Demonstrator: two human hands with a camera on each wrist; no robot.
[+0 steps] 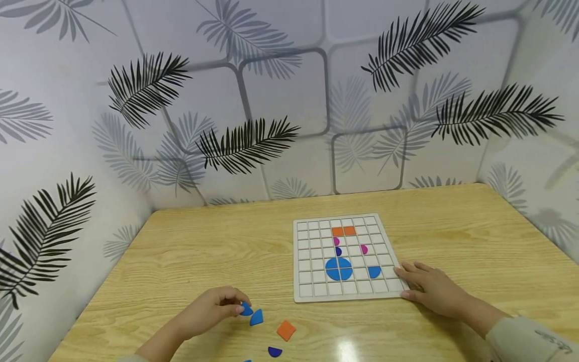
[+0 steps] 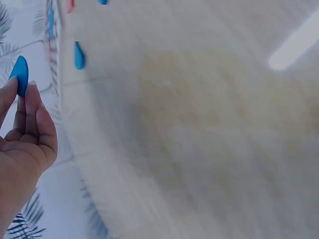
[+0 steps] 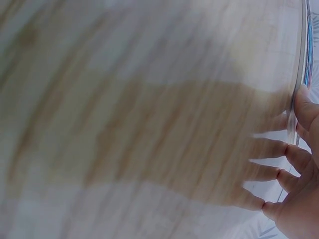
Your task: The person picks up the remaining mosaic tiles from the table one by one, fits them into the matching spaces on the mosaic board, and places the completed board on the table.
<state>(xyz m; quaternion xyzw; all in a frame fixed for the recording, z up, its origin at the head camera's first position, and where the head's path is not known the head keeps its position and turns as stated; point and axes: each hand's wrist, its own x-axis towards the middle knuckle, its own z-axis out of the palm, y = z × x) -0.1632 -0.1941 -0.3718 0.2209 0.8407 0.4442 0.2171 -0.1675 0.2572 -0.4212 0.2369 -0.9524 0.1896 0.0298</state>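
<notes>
Between thumb and fingertips my left hand (image 1: 207,312) pinches a blue quarter-circle piece (image 1: 246,309); the left wrist view also shows this piece (image 2: 20,74) at the fingertips. A second blue quarter-circle piece (image 1: 256,317) lies on the table right beside it. My right hand (image 1: 431,290) rests at the near right corner of a white grid board (image 1: 296,271), its thumb at the board's edge and its fingers spread. On the board sit a blue circle made of quarter pieces (image 1: 332,273), a separate blue quarter (image 1: 374,272), two orange squares (image 1: 338,232), and small magenta (image 1: 364,249) and dark blue half-circles (image 1: 339,251).
Nearer to me on the wooden table (image 1: 217,246) lie an orange square (image 1: 286,330), a dark blue half-circle (image 1: 274,352) and part of another blue piece (image 1: 247,360) at the frame's bottom edge. A leaf-patterned wall (image 1: 289,166) stands behind the table.
</notes>
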